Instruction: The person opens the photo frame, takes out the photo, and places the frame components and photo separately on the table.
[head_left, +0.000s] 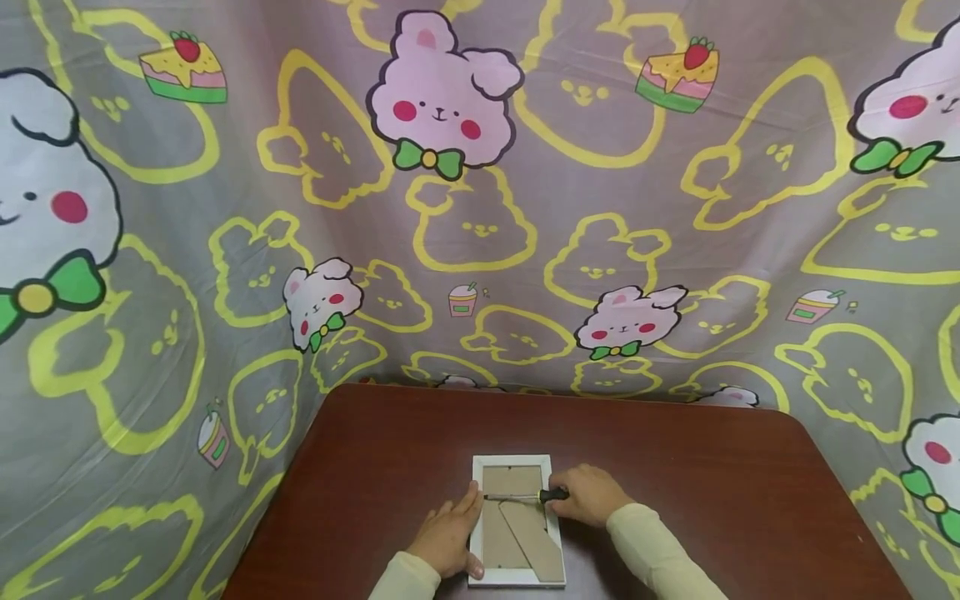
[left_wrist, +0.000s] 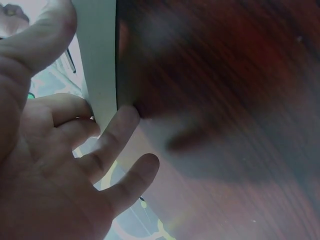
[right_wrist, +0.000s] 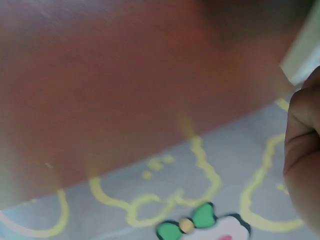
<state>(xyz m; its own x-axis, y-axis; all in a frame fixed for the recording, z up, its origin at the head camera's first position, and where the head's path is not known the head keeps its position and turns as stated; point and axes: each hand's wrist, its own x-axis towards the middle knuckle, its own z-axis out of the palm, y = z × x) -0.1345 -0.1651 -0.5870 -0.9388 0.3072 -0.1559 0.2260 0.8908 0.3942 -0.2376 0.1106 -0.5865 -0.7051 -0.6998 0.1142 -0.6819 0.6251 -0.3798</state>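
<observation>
A white picture frame [head_left: 517, 577] lies back side up on the table, with its beige backing board [head_left: 513, 477] and angled stand flap [head_left: 536, 533] showing. Along its left side rests my left hand [head_left: 446, 537], fingers extended against the edge and thumb near the lower corner. The left wrist view shows those spread fingers [left_wrist: 122, 127] beside the frame's white edge [left_wrist: 99, 60]. My right hand [head_left: 592, 496] grips the black handle of a screwdriver [head_left: 517, 497]. Its metal shaft crosses the backing, tip at the frame's left inner edge. Only part of the right hand [right_wrist: 306, 145] appears in the right wrist view; the screwdriver is not visible there.
The dark reddish-brown table [head_left: 390, 442] has rounded far corners. A grey curtain [head_left: 480, 208] with yellow outlines and cartoon rabbits hangs behind it and along both sides.
</observation>
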